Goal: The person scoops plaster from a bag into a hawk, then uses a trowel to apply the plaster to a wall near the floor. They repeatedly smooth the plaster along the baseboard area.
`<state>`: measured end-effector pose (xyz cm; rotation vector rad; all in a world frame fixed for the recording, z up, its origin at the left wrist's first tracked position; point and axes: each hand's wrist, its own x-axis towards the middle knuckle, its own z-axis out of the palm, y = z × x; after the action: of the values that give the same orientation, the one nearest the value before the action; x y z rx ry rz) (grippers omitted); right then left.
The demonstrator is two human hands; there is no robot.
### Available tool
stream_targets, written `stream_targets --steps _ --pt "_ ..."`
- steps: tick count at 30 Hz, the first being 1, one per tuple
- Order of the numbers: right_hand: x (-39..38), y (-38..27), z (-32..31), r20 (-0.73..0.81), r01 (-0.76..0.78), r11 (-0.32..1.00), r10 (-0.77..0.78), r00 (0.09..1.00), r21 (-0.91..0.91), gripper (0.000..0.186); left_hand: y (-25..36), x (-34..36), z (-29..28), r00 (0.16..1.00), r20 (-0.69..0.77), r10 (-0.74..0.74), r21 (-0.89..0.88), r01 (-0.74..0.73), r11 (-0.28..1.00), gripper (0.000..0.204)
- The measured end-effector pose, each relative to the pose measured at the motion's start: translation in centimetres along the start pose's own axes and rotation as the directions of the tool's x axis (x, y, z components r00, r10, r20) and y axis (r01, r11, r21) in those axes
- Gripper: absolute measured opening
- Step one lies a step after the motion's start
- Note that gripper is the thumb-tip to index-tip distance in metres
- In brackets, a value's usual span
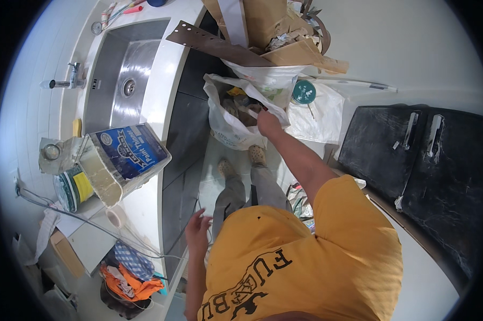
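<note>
My right hand (268,121) reaches forward and grips the rim of a white plastic bag (228,128) standing on the floor in front of my feet. The bag is open and holds brown and yellow scraps (241,104). My left hand (197,231) hangs low by my left side, fingers apart and holding nothing, close to the dark cabinet front (185,134). I wear a yellow shirt, grey trousers and light shoes.
A white counter (164,69) with a steel sink (124,75) runs along the left; a cut-open blue tin (124,160) and a small bucket (73,187) stand on it. Cardboard and a brown strip (214,45) pile beyond the bag. A green lid (304,92) and black panels (412,150) lie right.
</note>
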<state>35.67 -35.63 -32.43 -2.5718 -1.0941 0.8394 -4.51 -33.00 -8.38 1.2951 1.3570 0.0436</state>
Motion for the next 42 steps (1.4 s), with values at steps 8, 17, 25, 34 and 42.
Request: stream_targets --steps 8,17,25,34,42 --pt "-6.7 -0.6 5.1 0.095 -0.171 0.978 0.16 0.983 0.122 0.036 1.5 23.8 16.4 0.993 0.06 -0.102 0.257 0.083 0.963 0.068" --pt "-6.6 0.1 4.9 -0.023 -0.124 0.936 0.139 0.99 0.329 0.036 -8.5 33.1 18.2 0.982 -0.148 0.12 0.333 -0.064 0.941 0.033" --pt "0.0 -2.3 1.4 -0.03 -0.037 0.995 0.04 0.999 0.093 0.02 2.7 24.6 14.7 0.957 -0.275 0.094 0.012 -0.094 0.995 0.01" --pt "1.9 -4.1 0.3 0.071 0.114 0.982 -0.104 0.992 -0.151 0.02 1.4 24.9 12.5 0.956 -0.248 0.156 0.097 -0.136 0.986 0.015" --pt "4.3 -5.5 3.5 0.072 0.115 0.983 -0.106 0.992 -0.142 0.023 1.3 25.3 12.5 0.962 -0.226 0.152 0.132 -0.124 0.983 0.014"
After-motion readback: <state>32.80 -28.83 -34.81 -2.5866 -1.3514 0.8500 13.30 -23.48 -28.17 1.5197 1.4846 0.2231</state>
